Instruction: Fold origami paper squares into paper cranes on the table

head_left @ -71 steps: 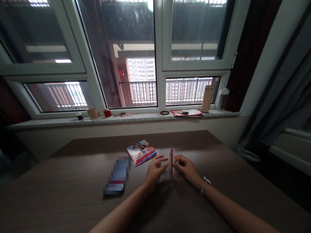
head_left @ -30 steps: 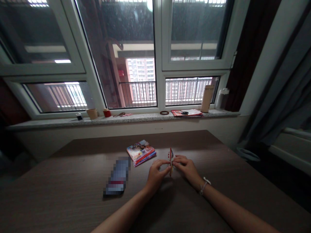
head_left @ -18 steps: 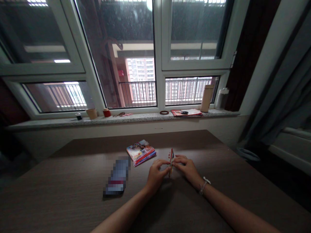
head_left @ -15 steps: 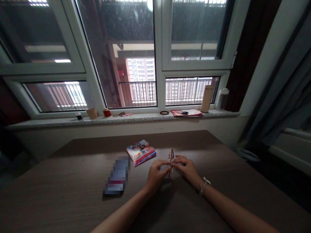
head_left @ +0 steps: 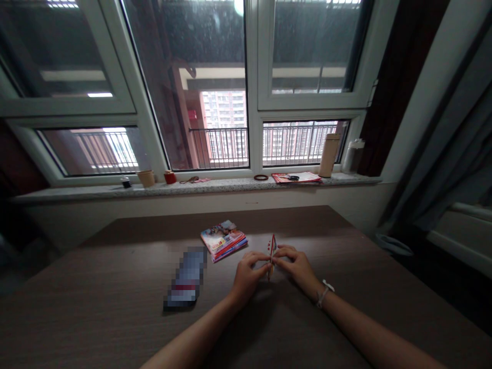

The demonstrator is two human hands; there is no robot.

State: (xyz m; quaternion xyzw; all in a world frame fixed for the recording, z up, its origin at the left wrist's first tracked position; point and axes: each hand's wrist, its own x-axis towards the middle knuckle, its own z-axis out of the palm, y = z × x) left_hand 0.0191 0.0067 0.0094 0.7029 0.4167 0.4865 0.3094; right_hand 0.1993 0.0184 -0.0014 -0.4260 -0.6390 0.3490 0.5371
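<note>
Over the middle of the brown table (head_left: 115, 277), a folded piece of printed paper (head_left: 272, 246) stands almost edge-on to me, white with red and dark marks. My left hand (head_left: 249, 272) pinches it from the left with thumb and fingertips. From the other side my right hand (head_left: 295, 266), with a pale bracelet on its wrist, pinches it too. The fingertips cover part of the paper's middle. To the left and a little farther back lies a stack of colourful printed papers (head_left: 225, 241).
A phone-like object (head_left: 186, 279), blurred by pixels, lies left of my hands. Along the windowsill (head_left: 226, 186) stand a paper cup (head_left: 146, 178), a red spool-like item (head_left: 169, 177), a brown ring (head_left: 261, 177), printed sheets (head_left: 307, 177) with scissors, a tan flask (head_left: 329, 155) and a clear bottle (head_left: 352, 157).
</note>
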